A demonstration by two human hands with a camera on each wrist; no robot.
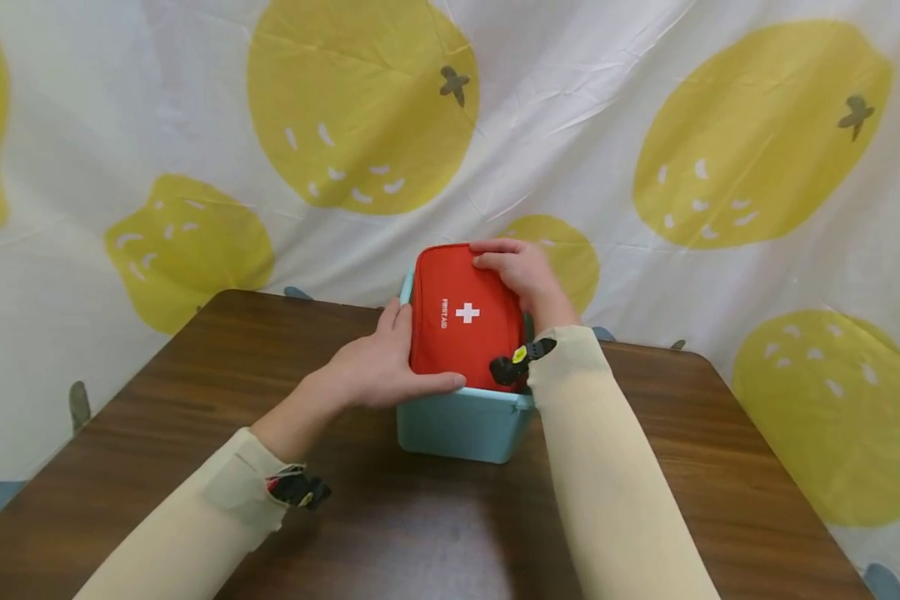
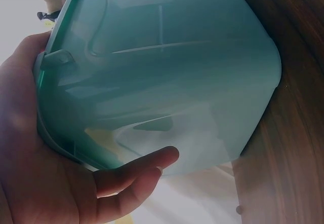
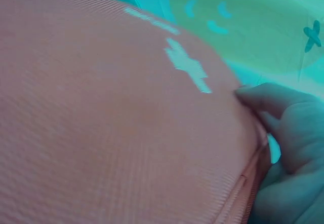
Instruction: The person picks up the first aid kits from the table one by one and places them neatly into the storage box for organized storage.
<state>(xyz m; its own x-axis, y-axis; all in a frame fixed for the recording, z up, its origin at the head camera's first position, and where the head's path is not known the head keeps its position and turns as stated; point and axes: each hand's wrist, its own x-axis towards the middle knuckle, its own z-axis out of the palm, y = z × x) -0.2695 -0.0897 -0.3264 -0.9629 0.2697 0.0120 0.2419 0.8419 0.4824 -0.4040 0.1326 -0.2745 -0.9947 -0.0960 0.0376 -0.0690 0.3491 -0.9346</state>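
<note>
A red first aid pouch [image 1: 450, 333] with a white cross sits in the mouth of a light blue plastic bin [image 1: 457, 429], its top sticking out above the rim. My right hand [image 1: 521, 271] pinches the pouch's upper right edge; the right wrist view shows the fingertips on the fabric of the pouch [image 3: 126, 112] near its zipper seam. At the bin's left side, my left hand [image 1: 375, 358] holds the rim, its thumb along the front edge by the pouch. In the left wrist view the fingers lie against the outer wall of the bin [image 2: 202, 72]. The pouch's lower part is hidden inside.
The bin stands on a dark brown wooden table [image 1: 390, 525], toward its far edge. Behind the table hangs a white cloth [image 1: 555, 108] printed with yellow lemons. Small black cameras are strapped to both wrists over cream sleeves [image 1: 615, 467].
</note>
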